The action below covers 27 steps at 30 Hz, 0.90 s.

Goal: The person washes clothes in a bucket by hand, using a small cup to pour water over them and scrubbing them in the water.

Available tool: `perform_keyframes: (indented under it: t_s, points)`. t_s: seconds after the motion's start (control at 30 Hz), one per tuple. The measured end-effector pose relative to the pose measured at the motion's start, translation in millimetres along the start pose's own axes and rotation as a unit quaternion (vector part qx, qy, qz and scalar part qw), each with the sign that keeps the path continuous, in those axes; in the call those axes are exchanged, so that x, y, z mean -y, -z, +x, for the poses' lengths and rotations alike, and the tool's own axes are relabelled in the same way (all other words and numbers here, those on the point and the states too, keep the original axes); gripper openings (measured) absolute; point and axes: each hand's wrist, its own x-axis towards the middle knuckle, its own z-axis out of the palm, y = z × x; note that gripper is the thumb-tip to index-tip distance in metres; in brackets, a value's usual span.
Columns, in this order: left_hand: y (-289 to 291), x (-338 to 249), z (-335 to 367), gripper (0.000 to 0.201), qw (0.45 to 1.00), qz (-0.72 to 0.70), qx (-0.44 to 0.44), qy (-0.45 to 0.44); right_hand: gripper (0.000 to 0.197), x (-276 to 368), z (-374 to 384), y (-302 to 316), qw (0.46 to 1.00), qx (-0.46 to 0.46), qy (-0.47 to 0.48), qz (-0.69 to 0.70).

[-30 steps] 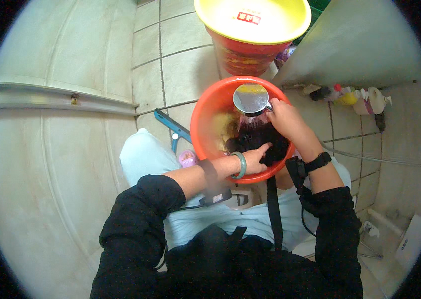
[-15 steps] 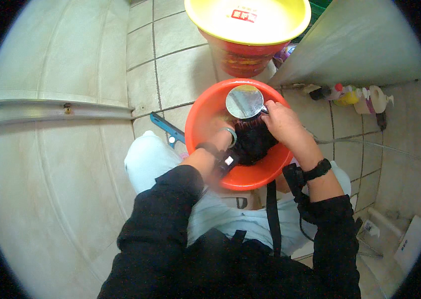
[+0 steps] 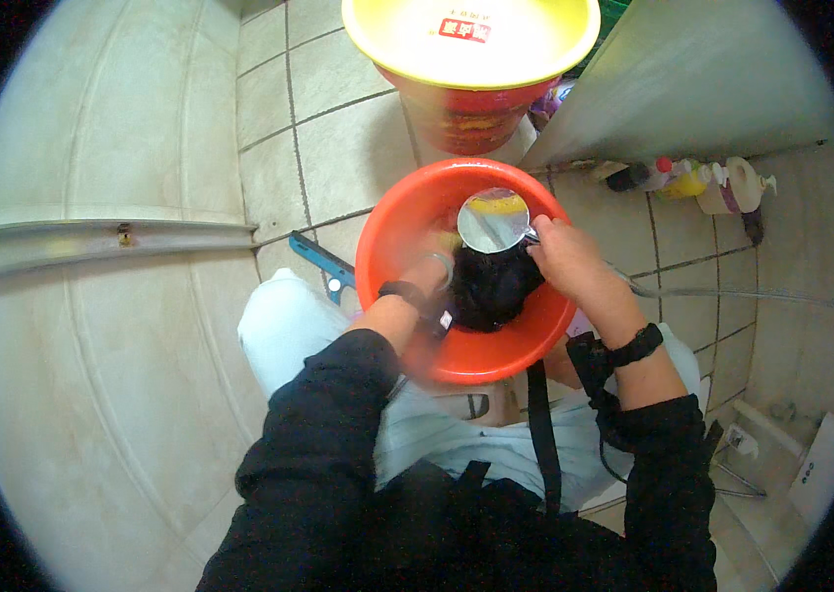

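An orange plastic basin (image 3: pixel 471 367) stands between my knees with a dark, wet-looking bundle (image 3: pixel 496 286) in it; whether it is cloth or hair I cannot tell. My right hand (image 3: pixel 567 252) is closed round the handle of a shower head (image 3: pixel 493 221), its round shiny back turned up over the bundle. From that hand a metal hose (image 3: pixel 733 291) runs off to the right. My left hand (image 3: pixel 434 261) reaches down inside the basin at the bundle's left side. Its fingers are blurred and partly hidden.
Beyond the basin stands a red bucket (image 3: pixel 461 113) topped by a yellow basin (image 3: pixel 378 49). A blue-handled tool (image 3: pixel 320 259) lies on the tiled floor at left. Several bottles (image 3: pixel 688 183) line the right wall, and a pale panel (image 3: pixel 674 89) slants at upper right.
The shower head has shifted slightly right and down over the basin, tilting a little. My left hand has moved slightly at the bundle. The whole view has shifted a little.
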Motion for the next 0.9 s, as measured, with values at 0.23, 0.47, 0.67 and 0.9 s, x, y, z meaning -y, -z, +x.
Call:
perform_keyframes:
  t_s: [0.23, 0.47, 0.67, 0.9]
  points:
    - [-40.3, 12.7, -6.5, 0.033, 0.936, 0.334, -0.086, 0.076, 0.023, -3.6, -8.9, -2.0, 1.000, 0.017, 0.001, 0.000]
    - [34.1, -66.2, -71.8, 0.047, 0.888, 0.445, 0.112, 0.012, 0.024, -27.7, -14.2, -6.0, 0.999, -0.004, -0.019, 0.037]
    - [-19.0, -18.6, -42.3, 0.047, 0.887, 0.363, -0.165, -0.232, 0.025, -24.9, -11.1, -9.4, 1.000, 0.015, -0.007, -0.022]
    - [-60.1, -58.7, -47.3, 0.029, 0.969, 0.134, 0.058, -0.201, 0.025, -27.4, -9.3, -9.7, 1.000, 0.002, -0.016, 0.024]
